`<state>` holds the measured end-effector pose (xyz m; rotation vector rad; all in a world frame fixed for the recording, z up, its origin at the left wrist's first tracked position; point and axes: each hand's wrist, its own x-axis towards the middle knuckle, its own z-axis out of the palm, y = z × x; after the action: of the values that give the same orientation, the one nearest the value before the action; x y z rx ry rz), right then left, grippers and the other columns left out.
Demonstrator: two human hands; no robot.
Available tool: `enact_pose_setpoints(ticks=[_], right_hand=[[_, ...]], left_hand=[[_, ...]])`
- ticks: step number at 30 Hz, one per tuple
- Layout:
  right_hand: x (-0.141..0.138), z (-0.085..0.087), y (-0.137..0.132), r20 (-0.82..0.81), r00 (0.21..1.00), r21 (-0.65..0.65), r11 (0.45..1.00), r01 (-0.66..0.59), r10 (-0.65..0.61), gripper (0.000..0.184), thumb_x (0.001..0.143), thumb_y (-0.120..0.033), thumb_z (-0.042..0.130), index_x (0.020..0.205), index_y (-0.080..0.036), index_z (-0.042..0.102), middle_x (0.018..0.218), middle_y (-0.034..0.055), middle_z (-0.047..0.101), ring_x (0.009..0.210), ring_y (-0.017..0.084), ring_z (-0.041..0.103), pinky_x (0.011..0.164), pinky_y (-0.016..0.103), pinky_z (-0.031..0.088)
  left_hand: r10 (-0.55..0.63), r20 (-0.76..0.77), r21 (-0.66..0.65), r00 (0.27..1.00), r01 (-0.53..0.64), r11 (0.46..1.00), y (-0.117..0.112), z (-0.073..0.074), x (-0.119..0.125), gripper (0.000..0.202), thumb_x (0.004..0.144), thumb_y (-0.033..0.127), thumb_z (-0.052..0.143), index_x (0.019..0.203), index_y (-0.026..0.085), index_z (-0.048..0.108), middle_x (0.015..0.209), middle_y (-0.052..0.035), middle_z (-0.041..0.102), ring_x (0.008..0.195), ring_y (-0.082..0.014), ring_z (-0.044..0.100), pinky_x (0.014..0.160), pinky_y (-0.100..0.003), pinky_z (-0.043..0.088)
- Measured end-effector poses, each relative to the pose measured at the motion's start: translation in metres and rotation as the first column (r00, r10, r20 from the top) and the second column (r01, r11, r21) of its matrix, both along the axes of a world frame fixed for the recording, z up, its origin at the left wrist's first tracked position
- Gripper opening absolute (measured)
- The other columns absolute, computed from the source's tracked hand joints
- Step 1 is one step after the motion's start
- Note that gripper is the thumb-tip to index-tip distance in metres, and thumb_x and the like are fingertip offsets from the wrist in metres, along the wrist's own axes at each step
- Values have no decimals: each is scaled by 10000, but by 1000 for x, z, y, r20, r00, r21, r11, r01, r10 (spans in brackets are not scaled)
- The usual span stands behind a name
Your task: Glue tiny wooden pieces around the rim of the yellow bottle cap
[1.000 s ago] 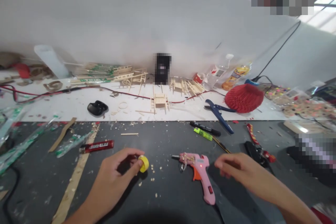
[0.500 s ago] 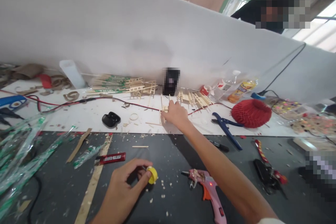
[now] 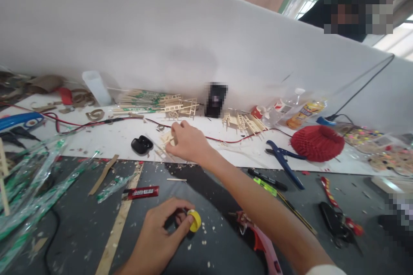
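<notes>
My left hand (image 3: 159, 236) rests low on the dark mat, fingers pinched round a small yellow cap (image 3: 195, 220). My right hand (image 3: 187, 142) reaches far out over the white board, fingers curled on a small wooden stick model (image 3: 167, 138). A black case (image 3: 142, 145) lies just left of that hand. The pink glue gun (image 3: 263, 247) lies on the mat, partly hidden under my right forearm.
More stick models (image 3: 243, 122), a red wire (image 3: 97, 123), blue pliers (image 3: 285, 161), a red paper lantern (image 3: 318, 142), markers (image 3: 267, 180), a red lighter (image 3: 142, 192) and plastic wrappers (image 3: 29, 180) crowd the bench. A person stands behind the white partition (image 3: 161, 34) at top right.
My right hand left the spot by the glue gun, reached out to the stick model on the white board, then shifted left with it. The left hand kept hold of the yellow cap.
</notes>
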<state>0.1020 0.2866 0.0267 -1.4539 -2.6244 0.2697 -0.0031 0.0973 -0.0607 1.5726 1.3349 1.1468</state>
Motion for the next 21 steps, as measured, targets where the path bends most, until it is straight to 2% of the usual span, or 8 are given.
enact_pose_setpoints(ticks=[3,6,10,14,16,18,19,21], right_hand=[[-40,-10,16,-10,997,11,997,-73,73,397,1089,-448,755,1383,-188,694,1337,108,735,1109,277,751,944,479,660],[-62,-17,35,-17,997,34,996,-78,79,401,1092,-429,760,1406,-188,694,1383,118,729,1159,292,752,981,505,662],[-70,-26,58,-28,997,47,996,-72,73,393,1088,-412,772,1403,-187,703,1418,123,723,1211,308,745,1020,533,653],[-69,-40,68,-80,992,52,994,-91,95,358,1083,-415,781,1350,-182,729,1365,112,748,1176,296,757,1010,523,655],[-58,-47,72,-162,983,90,993,-72,86,345,1081,-431,783,1316,-182,742,1340,105,759,1170,291,758,1015,522,651],[-38,-53,80,-285,959,156,987,45,1,342,1088,-437,774,1317,-185,743,1353,105,756,1191,295,753,1036,531,643],[-24,-56,86,-358,930,185,971,154,-79,342,1096,-431,763,1334,-187,737,1373,109,749,1204,297,749,1045,535,640],[7,-63,100,-500,820,198,886,420,-277,364,1109,-407,747,1402,-194,709,1432,122,721,1232,308,739,1052,545,639]], left_hand=[[-24,-18,10,1000,24,1000,0,0,-2,233,1055,401,758,972,189,804,781,10,798,658,-159,759,640,-289,642],[-37,-29,21,999,38,999,1,1,-4,331,1103,485,735,1004,173,782,814,5,788,680,-158,757,649,-305,650],[-47,-25,43,999,48,998,2,2,-3,314,1108,462,732,1002,170,779,832,1,797,679,-154,759,647,-301,652],[-25,-14,81,1000,26,996,1,5,-3,121,1026,294,745,964,213,810,770,25,798,640,-143,757,631,-246,626],[-8,-9,103,1000,9,995,1,8,-3,100,968,231,731,950,250,828,754,37,806,629,-130,762,629,-199,611],[0,-2,120,1000,1,993,2,10,-3,128,945,212,722,946,273,834,764,43,819,621,-119,766,628,-165,606],[0,1,129,1000,0,992,2,11,-3,131,942,213,720,942,278,833,768,43,824,613,-115,765,626,-156,606],[-3,2,144,1000,3,990,3,10,-3,131,940,213,720,943,284,830,774,43,829,602,-114,765,621,-145,610]])
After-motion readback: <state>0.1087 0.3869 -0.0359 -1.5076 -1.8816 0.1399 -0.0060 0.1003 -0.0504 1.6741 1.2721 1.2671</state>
